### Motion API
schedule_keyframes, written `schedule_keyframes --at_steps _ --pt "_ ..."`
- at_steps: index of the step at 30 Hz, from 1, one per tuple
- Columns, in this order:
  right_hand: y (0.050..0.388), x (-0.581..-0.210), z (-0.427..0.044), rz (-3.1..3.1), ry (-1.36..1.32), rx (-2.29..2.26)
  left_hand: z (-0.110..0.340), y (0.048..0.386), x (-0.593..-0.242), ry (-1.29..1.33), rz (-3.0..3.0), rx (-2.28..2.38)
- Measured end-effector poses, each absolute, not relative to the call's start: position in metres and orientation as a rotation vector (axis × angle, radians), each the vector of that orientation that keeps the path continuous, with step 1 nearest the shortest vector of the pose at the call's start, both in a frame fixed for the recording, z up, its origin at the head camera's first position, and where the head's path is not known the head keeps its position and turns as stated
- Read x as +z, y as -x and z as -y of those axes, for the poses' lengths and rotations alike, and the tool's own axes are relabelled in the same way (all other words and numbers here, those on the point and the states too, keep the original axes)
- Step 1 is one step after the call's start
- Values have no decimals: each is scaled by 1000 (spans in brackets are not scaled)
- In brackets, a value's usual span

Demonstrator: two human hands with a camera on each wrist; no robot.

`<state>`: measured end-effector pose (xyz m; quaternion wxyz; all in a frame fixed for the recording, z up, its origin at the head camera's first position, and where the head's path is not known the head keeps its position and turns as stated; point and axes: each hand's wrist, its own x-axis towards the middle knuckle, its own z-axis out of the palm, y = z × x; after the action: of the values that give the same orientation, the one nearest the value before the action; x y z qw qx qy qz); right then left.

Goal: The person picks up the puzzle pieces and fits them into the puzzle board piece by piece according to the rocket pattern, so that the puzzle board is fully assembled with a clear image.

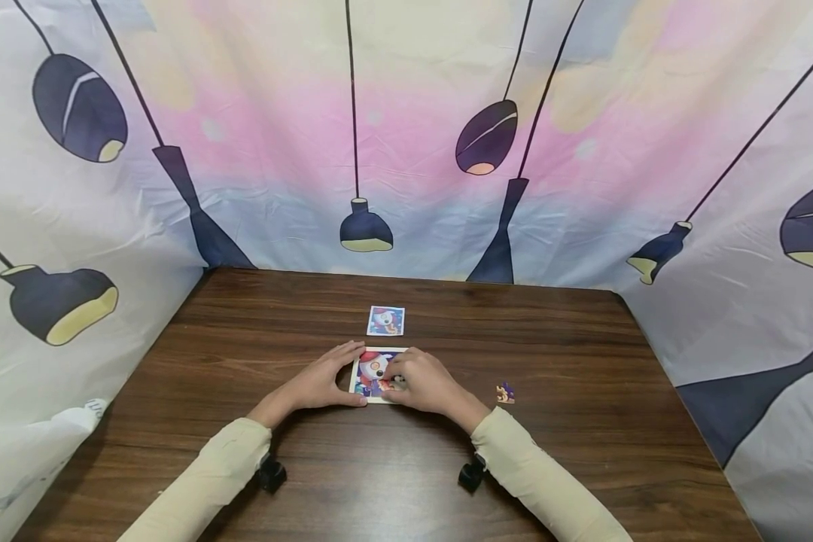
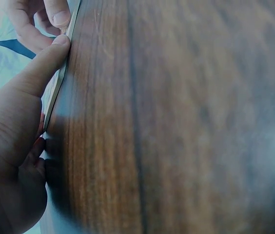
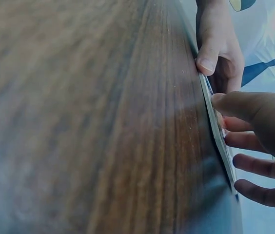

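Observation:
A small jigsaw puzzle in a pale frame (image 1: 359, 369) lies on the table, its picture showing a white cartoon figure with red and blue. My left hand (image 1: 317, 380) grips the frame at its left end, thumb on the near edge and fingers on the far edge. Over the puzzle's right half bends my right hand (image 1: 421, 380), thumb and fingertips down on a puzzle piece that they mostly hide. In the right wrist view the frame (image 3: 213, 117) shows edge-on under the right fingers (image 3: 257, 165). A loose purple and tan puzzle piece (image 1: 505, 393) lies right of that hand.
Beyond the puzzle lies a small square picture card (image 1: 386, 321) with a similar picture. The brown wooden table (image 1: 393, 482) ends at a printed cloth backdrop (image 1: 406, 150) behind and at both sides. Black wrist cameras (image 1: 271, 474) hang below both sleeves.

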<state>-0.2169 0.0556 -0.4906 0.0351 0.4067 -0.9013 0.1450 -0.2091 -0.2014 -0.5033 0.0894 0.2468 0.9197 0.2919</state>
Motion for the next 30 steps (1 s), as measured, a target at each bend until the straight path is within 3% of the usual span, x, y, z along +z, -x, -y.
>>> schedule_keyframes --at_steps 22,30 --pt "214 -490 -57 2765 -1281 399 200 209 -503 -740 -2719 885" --pt "217 -486 -82 2751 -1255 609 201 208 -502 -737 -2721 893"
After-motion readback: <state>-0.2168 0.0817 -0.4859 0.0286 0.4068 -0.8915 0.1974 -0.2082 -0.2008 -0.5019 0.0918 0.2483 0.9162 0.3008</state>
